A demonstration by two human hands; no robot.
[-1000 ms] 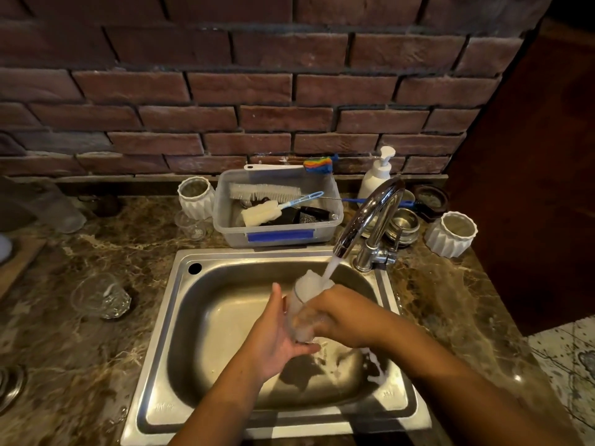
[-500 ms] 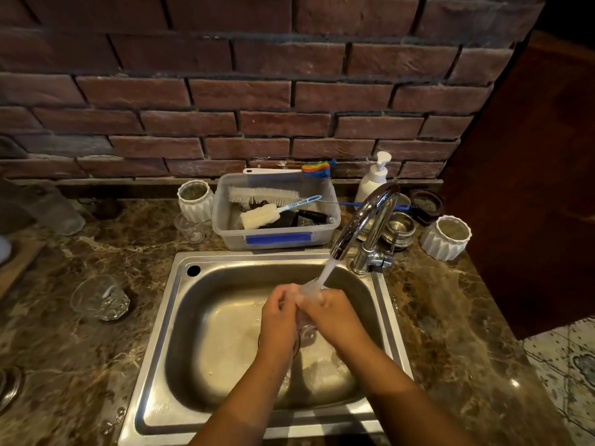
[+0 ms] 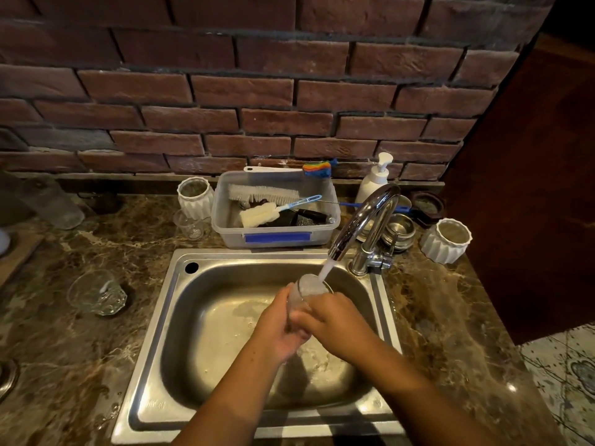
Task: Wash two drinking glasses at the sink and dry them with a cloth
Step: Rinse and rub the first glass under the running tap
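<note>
Over the steel sink [image 3: 180, 317] I hold a clear drinking glass [image 3: 304, 289] upright under the running tap [image 3: 363, 220]. Water streams into its mouth. My left hand [image 3: 278, 328] grips the glass from the left and my right hand [image 3: 331, 320] wraps it from the right, so its lower part is hidden. A second clear glass [image 3: 96, 292] stands on the marble counter left of the sink. No cloth is in view.
Behind the sink sits a plastic tub [image 3: 277, 233] with brushes and a sponge wand. A small glass [image 3: 190, 225] and a white ribbed jar [image 3: 194, 197] stand to its left. A soap pump [image 3: 375, 180], steel bowls [image 3: 399, 230] and another white jar [image 3: 446, 241] are at the right.
The glass has come upright with its mouth under the stream, and both hands have closed round it. The view has shifted slightly.
</note>
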